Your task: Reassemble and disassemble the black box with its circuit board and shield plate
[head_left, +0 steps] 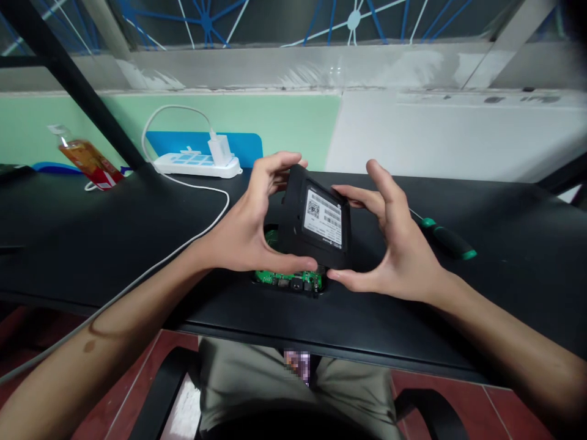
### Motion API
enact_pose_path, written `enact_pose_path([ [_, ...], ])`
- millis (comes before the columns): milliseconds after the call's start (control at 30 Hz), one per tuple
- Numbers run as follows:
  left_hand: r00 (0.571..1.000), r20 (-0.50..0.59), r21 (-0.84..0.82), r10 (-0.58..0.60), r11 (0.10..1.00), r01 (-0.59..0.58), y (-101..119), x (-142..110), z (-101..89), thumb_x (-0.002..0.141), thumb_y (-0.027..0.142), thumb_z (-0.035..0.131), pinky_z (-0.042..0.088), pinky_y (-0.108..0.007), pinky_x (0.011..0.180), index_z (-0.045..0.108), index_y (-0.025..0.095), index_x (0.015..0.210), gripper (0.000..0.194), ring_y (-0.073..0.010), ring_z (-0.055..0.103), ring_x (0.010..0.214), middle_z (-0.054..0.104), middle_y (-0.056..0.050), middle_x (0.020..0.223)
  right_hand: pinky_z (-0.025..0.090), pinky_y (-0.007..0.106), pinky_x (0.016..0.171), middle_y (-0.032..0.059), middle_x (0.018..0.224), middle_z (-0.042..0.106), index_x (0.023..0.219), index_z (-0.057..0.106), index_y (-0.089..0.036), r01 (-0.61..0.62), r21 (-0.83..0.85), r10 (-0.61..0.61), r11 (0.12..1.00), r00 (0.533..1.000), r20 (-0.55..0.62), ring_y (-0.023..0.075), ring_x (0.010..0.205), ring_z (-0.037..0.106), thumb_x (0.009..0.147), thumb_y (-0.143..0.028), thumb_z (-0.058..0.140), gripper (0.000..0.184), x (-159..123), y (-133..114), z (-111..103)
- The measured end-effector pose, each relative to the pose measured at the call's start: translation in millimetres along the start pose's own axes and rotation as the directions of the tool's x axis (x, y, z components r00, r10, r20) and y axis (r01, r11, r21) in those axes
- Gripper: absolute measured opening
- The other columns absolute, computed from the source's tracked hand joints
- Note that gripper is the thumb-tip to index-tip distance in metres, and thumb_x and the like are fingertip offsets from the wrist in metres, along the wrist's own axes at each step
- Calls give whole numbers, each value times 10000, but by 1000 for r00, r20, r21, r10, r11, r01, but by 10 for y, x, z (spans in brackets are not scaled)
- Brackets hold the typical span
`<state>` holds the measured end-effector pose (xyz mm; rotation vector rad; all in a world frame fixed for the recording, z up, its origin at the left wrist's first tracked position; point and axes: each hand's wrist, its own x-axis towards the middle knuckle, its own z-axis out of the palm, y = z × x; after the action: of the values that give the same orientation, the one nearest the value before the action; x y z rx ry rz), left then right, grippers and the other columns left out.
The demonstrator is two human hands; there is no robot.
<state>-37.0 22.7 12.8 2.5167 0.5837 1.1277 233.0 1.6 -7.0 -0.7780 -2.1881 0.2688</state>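
Observation:
A black plastic device cover [321, 244] with a white printed label [322, 218] is held up, tilted, above the table. My left hand [250, 226] grips its left side, thumb along the lower edge and fingers over the top. At the cover's right side is my right hand [394, 238], its thumb at the bottom corner and fingertips at the upper corner, with one finger raised. Beneath the cover lies a green circuit board [288, 280] in a dark rounded base, partly hidden by the cover and my left hand.
A screwdriver [447, 237] with a black and green handle lies to the right. At the back left are a white power strip [197, 164] with a plugged-in charger [220, 148] and a tilted drink bottle [89, 160]. A white cable [183, 247] runs across the black table [114, 226].

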Motion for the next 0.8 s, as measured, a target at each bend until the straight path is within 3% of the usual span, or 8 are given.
enact_pose_path([
  [133,997,81,37,5,999,-8,-13,-59,-84,770,606,836,380,-609,1248,225,300,1606,1080,-400,382,1520,342,-147,1630,452,720,1161,179,1600,461,1666,33,-346,28,-55,-28,998,1000,9,447,1434,524,619,-643,884,1381,-14,20,-22],
  [267,986,163,147,-47,989,23,10,-85,-136,742,597,862,369,-628,1254,257,318,1622,1103,-398,402,1511,393,-148,1627,415,760,1172,156,1531,527,1662,39,-378,16,-115,-12,993,999,37,460,1411,523,618,-668,872,1366,-20,18,-30],
  [533,980,192,194,-41,981,3,-27,-105,-125,690,676,866,460,-611,1178,257,282,1618,1177,-389,458,1432,457,-182,1534,471,755,1114,136,1507,556,1658,51,-384,37,-198,-14,979,993,113,465,1337,543,609,-702,860,1362,4,-11,-37],
  [667,973,223,152,-67,988,34,-50,-132,-100,666,629,904,442,-627,1197,200,315,1630,1234,-410,433,1460,404,-182,1568,514,735,1060,155,1471,577,1666,71,-343,51,-191,-26,980,991,131,447,1306,562,614,-717,847,1360,-8,21,-28],
  [800,947,290,126,-138,986,105,-78,-172,-86,644,620,928,411,-658,1211,46,320,1658,1378,-437,359,1531,306,-211,1642,524,727,1039,181,1451,584,1669,86,-289,51,-219,-20,975,990,141,432,1272,579,631,-683,854,1350,-28,60,-37],
])
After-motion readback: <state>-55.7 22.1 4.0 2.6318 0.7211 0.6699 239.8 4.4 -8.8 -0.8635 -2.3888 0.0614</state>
